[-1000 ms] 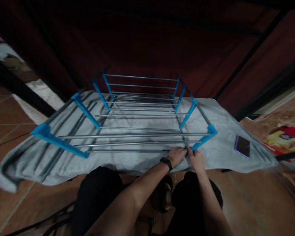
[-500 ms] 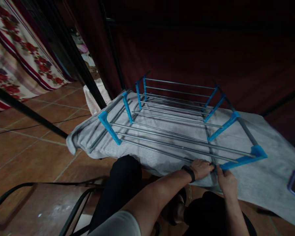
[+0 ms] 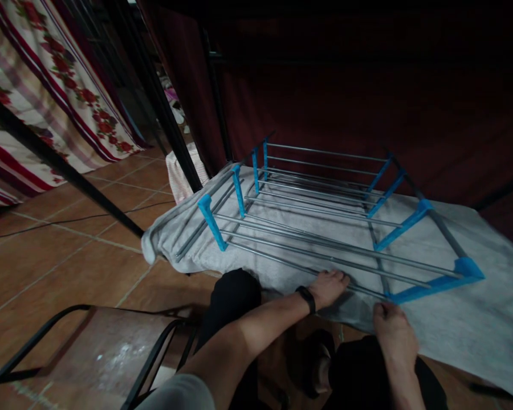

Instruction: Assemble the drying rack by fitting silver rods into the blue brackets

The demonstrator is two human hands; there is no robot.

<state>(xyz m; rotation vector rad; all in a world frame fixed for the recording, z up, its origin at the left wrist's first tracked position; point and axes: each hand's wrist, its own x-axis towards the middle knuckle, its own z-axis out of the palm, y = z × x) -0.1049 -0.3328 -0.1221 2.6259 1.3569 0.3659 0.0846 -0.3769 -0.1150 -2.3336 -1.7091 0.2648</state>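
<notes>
A rack of grey metal rods (image 3: 325, 244) with blue plastic brackets (image 3: 436, 285) lies across a surface covered by a grey cloth (image 3: 448, 324). My left hand (image 3: 331, 287), with a black band on its wrist, is at the rack's lowest front rod, its fingers curled over it. Close to the lower end of the front right bracket is my right hand (image 3: 395, 327), its fingers curled in; whether it holds anything is hidden.
A metal-framed chair (image 3: 106, 347) stands at the lower left on the tiled floor (image 3: 68, 250). Dark poles (image 3: 81, 185) slant across the left side. Behind the rack hangs a dark red curtain (image 3: 325, 108), with a flowered curtain (image 3: 64, 85) at the upper left.
My left hand has moved left along the front rod, away from the bracket corner. My right hand has drawn slightly down from the bracket. The view has shifted, so the rack appears farther right.
</notes>
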